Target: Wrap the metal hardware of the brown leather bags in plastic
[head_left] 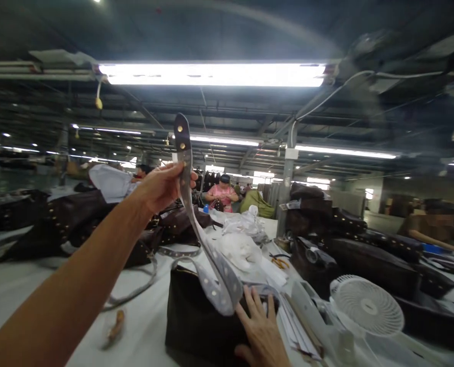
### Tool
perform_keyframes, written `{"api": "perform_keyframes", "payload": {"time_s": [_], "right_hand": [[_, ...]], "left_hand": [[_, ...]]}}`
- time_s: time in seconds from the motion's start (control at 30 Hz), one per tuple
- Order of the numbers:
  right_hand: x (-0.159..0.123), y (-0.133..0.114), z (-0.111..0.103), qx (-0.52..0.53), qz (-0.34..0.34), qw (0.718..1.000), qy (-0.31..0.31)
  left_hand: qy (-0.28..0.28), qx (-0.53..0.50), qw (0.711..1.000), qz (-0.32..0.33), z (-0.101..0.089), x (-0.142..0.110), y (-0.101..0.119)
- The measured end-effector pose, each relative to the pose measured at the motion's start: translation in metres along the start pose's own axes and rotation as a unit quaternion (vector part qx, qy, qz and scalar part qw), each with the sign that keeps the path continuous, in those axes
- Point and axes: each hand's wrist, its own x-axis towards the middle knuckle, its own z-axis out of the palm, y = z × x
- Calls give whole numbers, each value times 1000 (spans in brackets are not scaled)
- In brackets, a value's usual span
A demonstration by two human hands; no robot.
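My left hand (161, 186) is raised at centre left, its thumb and fingers pinching a dark studded strap (183, 140) just below its rounded tip. From there the strap hangs in a long curve, showing a paler grey side with several round studs, and loops near the top of a dark bag (191, 311). The bag stands on the table in front of me. Over its right upper part my right hand (263, 326) lies with fingers spread, close beside the strap's lower loop. Whether those fingertips touch the strap is unclear.
Dark studded bags (77, 214) are heaped at left, and more bags (368, 260) at right. A white fan (367, 306) stands right of my hand. Orange-handled pliers (279, 262) and white wrapping (242, 250) lie behind. A person in pink (223, 193) sits farther back.
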Motion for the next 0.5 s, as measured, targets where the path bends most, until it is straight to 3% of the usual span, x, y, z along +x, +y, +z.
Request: {"api": "perform_keyframes", "payload": {"time_s": [0.1,0.13,0.2,0.27,0.37,0.43,0.5], "right_hand": [[9,15,22,-46,0,999,26],[14,17,23,-46,1,998,31],[21,18,19,-28,-5,999,23],[21,15,14,4,-6,1000,8],[7,1,5,65,14,998,8],[-8,-11,0,104,12,994,22],[-22,-21,-2,128,-6,991,36]], "left_hand": [[-39,-23,999,0,-29,-14,27],[-65,-4,998,-6,-36,-24,29],[-107,61,989,-81,-42,-50,17],[-135,86,969,-188,-39,-79,-20],[-174,83,921,-337,-24,-120,-103],[-161,61,906,-387,-12,-140,-156],[-154,35,899,-409,0,-153,-194]]}}
